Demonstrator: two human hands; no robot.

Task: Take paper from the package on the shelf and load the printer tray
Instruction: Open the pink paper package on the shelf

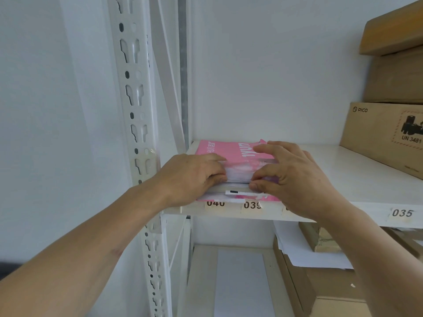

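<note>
A pink paper package lies flat at the left end of the white shelf, its near end torn open. White sheets show in the opening. My left hand grips the package's near left corner, fingers curled on the wrapper edge. My right hand holds the near right side, fingers on top of the wrapper and thumb at the paper stack's edge. No printer is in view.
Cardboard boxes are stacked at the shelf's right end. A white slotted upright stands to the left of the package. On the lower shelf lie loose white sheets, a white sheet and brown boxes.
</note>
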